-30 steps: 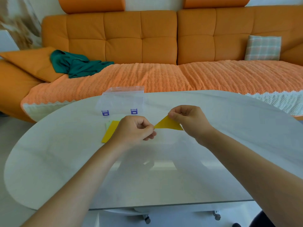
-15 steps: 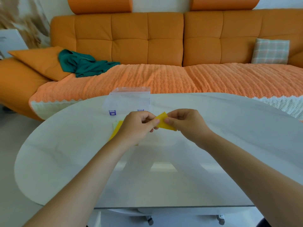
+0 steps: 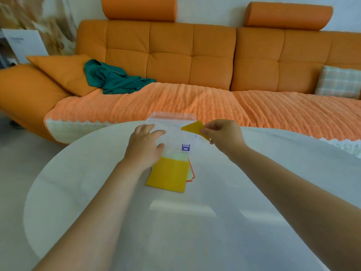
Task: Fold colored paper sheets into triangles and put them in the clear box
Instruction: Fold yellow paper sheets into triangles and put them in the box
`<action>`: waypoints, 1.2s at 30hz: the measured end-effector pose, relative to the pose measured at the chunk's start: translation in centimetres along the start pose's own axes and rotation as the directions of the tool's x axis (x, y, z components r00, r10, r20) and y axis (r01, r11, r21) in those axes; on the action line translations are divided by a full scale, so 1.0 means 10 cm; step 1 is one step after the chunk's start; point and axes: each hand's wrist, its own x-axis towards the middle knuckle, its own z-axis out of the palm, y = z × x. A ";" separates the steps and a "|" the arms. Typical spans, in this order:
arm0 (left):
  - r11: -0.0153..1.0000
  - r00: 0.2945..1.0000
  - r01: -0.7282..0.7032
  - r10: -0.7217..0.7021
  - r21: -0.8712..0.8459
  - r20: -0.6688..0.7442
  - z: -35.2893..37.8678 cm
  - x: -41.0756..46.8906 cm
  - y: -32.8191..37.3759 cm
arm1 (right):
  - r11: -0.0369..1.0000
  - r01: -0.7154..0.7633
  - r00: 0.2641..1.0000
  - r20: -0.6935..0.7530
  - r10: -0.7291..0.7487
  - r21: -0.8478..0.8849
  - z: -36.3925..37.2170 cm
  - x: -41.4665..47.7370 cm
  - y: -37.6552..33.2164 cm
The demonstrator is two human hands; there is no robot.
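Head view: the yellow triangle [image 3: 194, 128] is now pinched by 1 hand, the right hand [image 3: 224, 135], with the clear box [image 3: 172, 119] just below its fingers. It has been released by the left hand [image 3: 145, 147], whose fingers are held loosely open at the box wall. Folding is judged done; dropping in remains.

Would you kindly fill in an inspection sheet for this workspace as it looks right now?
Surface: pale oval table, glossy.
Job's things: clear box near the far edge; yellow triangle held at its upper right; stack of coloured sheets, yellow on top, just in front of the box.
Clutter: nothing seen.
Hands: left hand with straight fingers at the box's left side, contact unclear; right hand pinches the triangle.
Cables: nothing seen.
Surroundings: orange sofa behind the table, with a green cloth and a checked cushion on it.
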 end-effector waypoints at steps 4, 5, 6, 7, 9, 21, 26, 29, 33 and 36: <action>0.988 0.998 0.041 -0.033 -0.150 0.061 0.13 0.09 -0.18 | 0.994 0.073 0.997 0.021 -0.071 -0.088 0.30 0.43 -0.14; 0.979 0.998 0.036 -0.025 -0.198 0.059 0.15 0.11 -0.21 | 0.989 0.077 0.997 0.024 -0.074 -0.123 0.38 0.52 -0.16; 0.971 0.999 0.028 -0.016 -0.239 0.052 0.17 0.13 -0.22 | 0.984 0.077 0.997 0.029 -0.073 -0.161 0.46 0.60 -0.17; 0.962 0.999 0.018 -0.009 -0.274 0.035 0.18 0.14 -0.23 | 0.977 0.077 0.997 0.033 -0.071 -0.200 0.54 0.67 -0.18; 0.952 1.000 -0.001 0.001 -0.307 0.001 0.21 0.15 -0.20 | 0.961 0.082 0.996 0.045 -0.073 -0.264 0.66 0.81 -0.19; 0.928 0.993 0.005 -0.049 -0.373 -0.107 0.22 0.16 -0.19 | 0.720 0.182 0.950 0.310 0.048 -0.669 1.14 1.18 -0.24; 0.888 0.986 0.143 -0.165 -0.437 -0.012 0.24 0.15 -0.23 | 0.656 0.205 0.932 0.350 0.096 -0.726 1.15 1.12 -0.16; 0.894 0.985 0.133 -0.166 -0.428 -0.039 0.21 0.14 -0.19 | 0.605 0.200 0.949 0.305 0.075 -0.771 1.13 1.09 -0.18; 0.890 0.984 0.138 -0.173 -0.434 -0.042 0.20 0.11 -0.14 | 0.710 0.182 0.953 0.299 0.042 -0.680 1.10 1.04 -0.16; 0.892 0.985 0.138 -0.170 -0.430 -0.036 0.20 0.11 -0.13 | 0.766 0.185 0.949 0.316 0.024 -0.616 1.08 1.02 -0.14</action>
